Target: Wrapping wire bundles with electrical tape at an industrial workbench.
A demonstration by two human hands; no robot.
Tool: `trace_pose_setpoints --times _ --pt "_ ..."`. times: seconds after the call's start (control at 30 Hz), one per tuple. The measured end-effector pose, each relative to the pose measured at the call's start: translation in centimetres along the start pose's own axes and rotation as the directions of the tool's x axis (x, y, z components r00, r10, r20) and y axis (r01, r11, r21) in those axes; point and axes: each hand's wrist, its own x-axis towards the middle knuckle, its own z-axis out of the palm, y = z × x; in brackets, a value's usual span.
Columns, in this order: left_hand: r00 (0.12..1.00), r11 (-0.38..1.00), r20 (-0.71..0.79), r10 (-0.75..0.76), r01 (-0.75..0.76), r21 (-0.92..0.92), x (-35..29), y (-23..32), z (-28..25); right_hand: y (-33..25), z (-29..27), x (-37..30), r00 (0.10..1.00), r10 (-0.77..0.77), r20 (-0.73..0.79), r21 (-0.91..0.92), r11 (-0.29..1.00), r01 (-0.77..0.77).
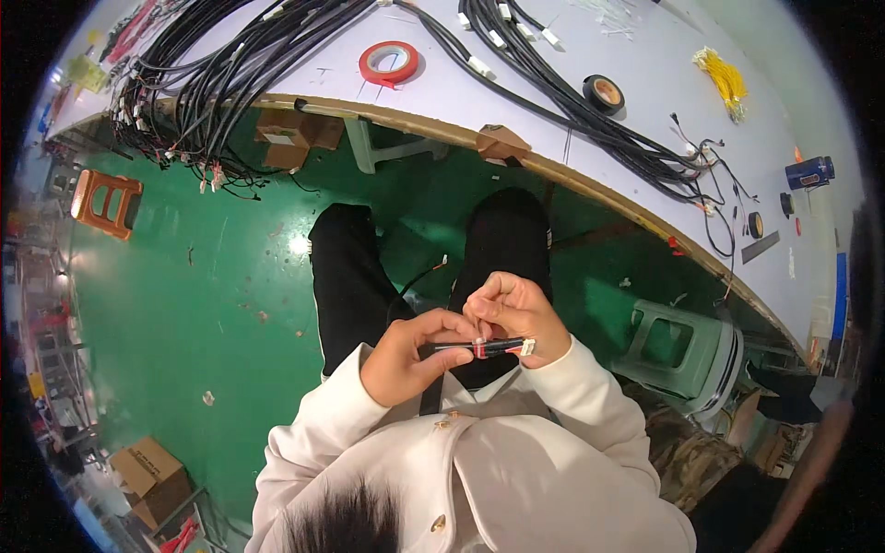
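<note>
– Where is the slim black-sheathed cable (501, 347) right now?
– Between the two hands, lying nearly level, off the bench. Taking the cable as the dial's centre, the left hand (403, 358) is at nine o'clock and the right hand (522, 318) at one.
– How is the left one holding it?
– Pinching it, thumb below and fingers above, with the thumb tip just beside a narrow red band (479, 350).
– And the right?
– Its thumb and fingertips are pressed together just above that band; I cannot tell what is between them. The small white plastic connector (527, 347) sits at the cable's three o'clock end, close under that palm.
– What is around them?
– The long white-topped bench (442, 101) curves across twelve o'clock. On it, a red tape roll (389, 64) lies between eleven and twelve, and a black tape roll (604, 94) at one. A pale green plastic stool (678, 350) stands at three.
</note>
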Motion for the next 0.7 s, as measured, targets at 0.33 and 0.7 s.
trace_pose_setpoints --times 0.33,0.7 --pt "0.997 0.985 -0.045 -0.067 0.059 -0.161 -0.9 -1.4 -0.2 1.8 -0.1 0.6 0.995 -0.094 0.041 0.076 0.993 0.091" --pt "0.989 0.981 -0.141 0.054 -0.079 -0.178 -1.4 -1.5 -0.2 1.3 1.2 0.8 0.976 -0.110 0.187 0.250 0.966 0.061"
